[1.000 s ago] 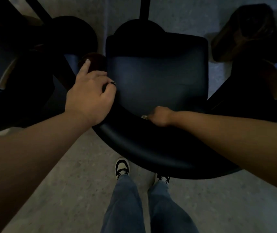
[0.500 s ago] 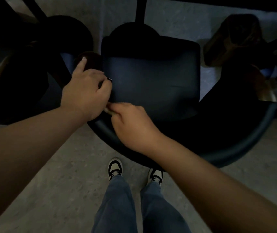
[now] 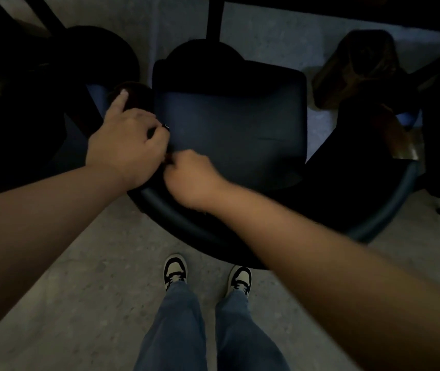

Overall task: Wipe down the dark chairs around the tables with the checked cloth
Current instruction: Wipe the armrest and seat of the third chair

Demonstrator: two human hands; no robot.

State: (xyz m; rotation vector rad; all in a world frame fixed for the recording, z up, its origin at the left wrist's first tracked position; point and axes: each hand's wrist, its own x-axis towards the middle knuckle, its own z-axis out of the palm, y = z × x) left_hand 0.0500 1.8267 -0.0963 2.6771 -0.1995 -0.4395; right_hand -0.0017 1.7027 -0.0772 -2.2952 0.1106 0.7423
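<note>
A dark chair with a navy seat (image 3: 229, 129) stands under me, its curved backrest (image 3: 186, 228) nearest my legs. My left hand (image 3: 125, 145) grips the backrest's left end, index finger stretched forward. My right hand (image 3: 192, 178) sits on the backrest rim right beside it, fingers curled under. The checked cloth (image 3: 168, 158) is almost wholly hidden in that fist; only a small dim scrap shows at the fingertips. The light is very low.
A table post (image 3: 214, 17) rises beyond the seat. Another dark chair (image 3: 26, 129) crowds the left side, and a brown-legged chair (image 3: 358, 65) stands at the right. My shoes (image 3: 175, 269) are on the grey speckled floor behind the backrest.
My right hand has slid left along the backrest rim, from its middle to right beside my left hand. The left hand has kept its grip.
</note>
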